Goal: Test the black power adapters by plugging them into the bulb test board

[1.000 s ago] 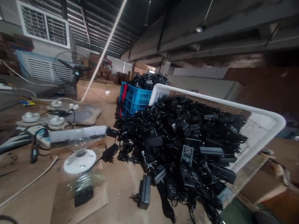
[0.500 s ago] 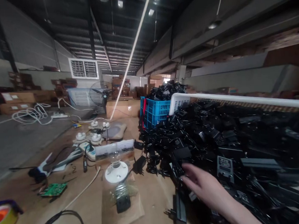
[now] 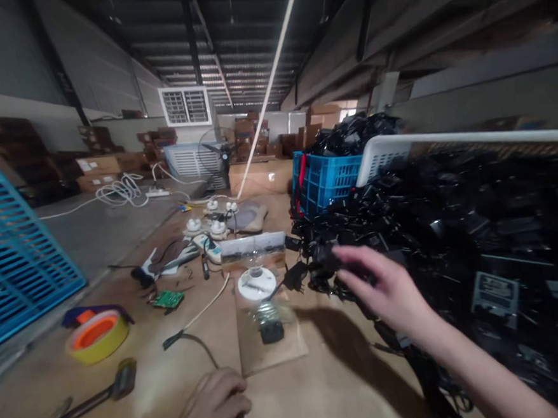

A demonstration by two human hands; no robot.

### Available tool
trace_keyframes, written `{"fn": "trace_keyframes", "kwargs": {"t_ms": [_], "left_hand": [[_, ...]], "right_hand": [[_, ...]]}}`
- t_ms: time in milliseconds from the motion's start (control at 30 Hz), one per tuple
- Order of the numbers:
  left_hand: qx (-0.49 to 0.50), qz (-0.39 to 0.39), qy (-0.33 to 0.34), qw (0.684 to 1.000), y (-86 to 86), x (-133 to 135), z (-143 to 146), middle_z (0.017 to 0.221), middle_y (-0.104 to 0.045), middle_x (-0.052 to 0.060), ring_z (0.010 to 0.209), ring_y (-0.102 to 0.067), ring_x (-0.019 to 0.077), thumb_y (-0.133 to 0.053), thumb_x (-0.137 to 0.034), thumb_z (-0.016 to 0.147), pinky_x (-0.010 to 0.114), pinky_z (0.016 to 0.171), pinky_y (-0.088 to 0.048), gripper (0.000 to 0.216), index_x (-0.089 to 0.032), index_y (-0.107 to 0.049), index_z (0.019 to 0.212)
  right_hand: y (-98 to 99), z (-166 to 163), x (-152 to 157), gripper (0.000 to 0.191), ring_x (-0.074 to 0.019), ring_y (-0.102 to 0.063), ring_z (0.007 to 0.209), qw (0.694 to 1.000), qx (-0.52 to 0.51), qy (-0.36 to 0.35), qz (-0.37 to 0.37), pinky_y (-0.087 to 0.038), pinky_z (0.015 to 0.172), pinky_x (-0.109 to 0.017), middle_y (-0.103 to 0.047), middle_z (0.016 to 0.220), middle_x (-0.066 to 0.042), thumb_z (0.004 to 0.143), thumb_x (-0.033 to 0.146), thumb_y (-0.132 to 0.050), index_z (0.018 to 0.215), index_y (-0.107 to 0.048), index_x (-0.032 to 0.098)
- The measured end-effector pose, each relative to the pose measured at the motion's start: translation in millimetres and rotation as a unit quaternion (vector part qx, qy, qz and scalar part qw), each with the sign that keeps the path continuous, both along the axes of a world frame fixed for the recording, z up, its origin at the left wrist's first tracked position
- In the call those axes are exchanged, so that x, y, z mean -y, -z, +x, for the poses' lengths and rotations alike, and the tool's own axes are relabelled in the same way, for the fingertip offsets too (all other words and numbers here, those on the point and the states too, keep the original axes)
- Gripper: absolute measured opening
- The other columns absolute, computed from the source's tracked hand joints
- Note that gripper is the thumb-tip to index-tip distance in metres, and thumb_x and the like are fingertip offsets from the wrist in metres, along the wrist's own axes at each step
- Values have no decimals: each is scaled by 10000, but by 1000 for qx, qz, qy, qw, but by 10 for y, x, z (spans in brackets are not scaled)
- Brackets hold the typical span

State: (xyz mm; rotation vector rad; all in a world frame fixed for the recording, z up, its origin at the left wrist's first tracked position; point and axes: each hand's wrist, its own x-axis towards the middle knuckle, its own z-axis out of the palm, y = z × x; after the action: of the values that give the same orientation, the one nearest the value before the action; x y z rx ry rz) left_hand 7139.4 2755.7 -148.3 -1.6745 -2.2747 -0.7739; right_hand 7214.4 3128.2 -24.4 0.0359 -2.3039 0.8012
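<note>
My right hand [image 3: 384,284] is raised at the left edge of a large heap of black power adapters [image 3: 433,224]. Thumb and fingers close around a dark, blurred piece, apparently a black power adapter [image 3: 326,258]. My left hand [image 3: 211,408] is low at the front of the table, its fingers curled on a black cable [image 3: 203,347] that joins a white wire. Between the hands, a clear bulb in a white round lamp holder [image 3: 257,284] stands on a board, with a black plug-like block [image 3: 271,331] in front of it.
Left of my left hand lie a hammer [image 3: 123,378], a yellow tape roll [image 3: 99,339] and a green circuit board [image 3: 168,299]. A blue crate [image 3: 14,253] stands at far left. Another blue crate [image 3: 327,180], piled with adapters, and a white rail [image 3: 469,136] border the heap.
My left hand has come into view at the cable. My right hand has lifted off the heap's near edge, and its shadow now falls on the table. The view has turned left and down.
</note>
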Motion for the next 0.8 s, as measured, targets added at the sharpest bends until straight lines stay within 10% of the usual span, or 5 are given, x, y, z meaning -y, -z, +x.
{"fn": "trace_keyframes", "kwargs": {"t_ms": [200, 367, 600, 800], "left_hand": [[195, 7, -168, 966, -65, -150, 289, 1105, -755, 35, 990, -733, 188, -464, -250, 1025, 272, 874, -594, 227, -275, -625, 1181], [190, 37, -188, 963, 88, -175, 324, 1106, -781, 30, 1018, -743, 207, -500, -290, 1020, 308, 912, -591, 208, -273, -660, 1151], [159, 58, -158, 973, 141, -209, 296, 802, -732, -10, 730, -709, 167, -533, -295, 1000, 253, 682, -546, 161, -251, -654, 903], [236, 77, -180, 952, 136, -130, 238, 718, -717, -33, 638, -681, 136, -526, -319, 999, 208, 599, -514, 234, -246, -672, 833]], "right_hand": [[1016, 777, 216, 303, -256, -710, 1028, 959, 249, -63, 116, -610, 886, -413, -740, 1132, -93, 987, 291, -502, 1211, -705, 266], [918, 1054, 434, 302, -306, -718, 963, 960, 198, -35, 192, -619, 806, -449, -750, 1098, -100, 907, 363, -642, 1188, -722, 288], [1229, 411, 1737, 223, -329, -650, 847, 975, 197, 9, 99, -562, 811, -509, -712, 944, -133, 837, 77, -556, 992, -677, 183], [1266, 257, 1839, 152, -189, -667, 731, 976, 212, -52, 9, -539, 685, -272, -715, 804, -11, 882, 76, -603, 827, -661, 206]]}}
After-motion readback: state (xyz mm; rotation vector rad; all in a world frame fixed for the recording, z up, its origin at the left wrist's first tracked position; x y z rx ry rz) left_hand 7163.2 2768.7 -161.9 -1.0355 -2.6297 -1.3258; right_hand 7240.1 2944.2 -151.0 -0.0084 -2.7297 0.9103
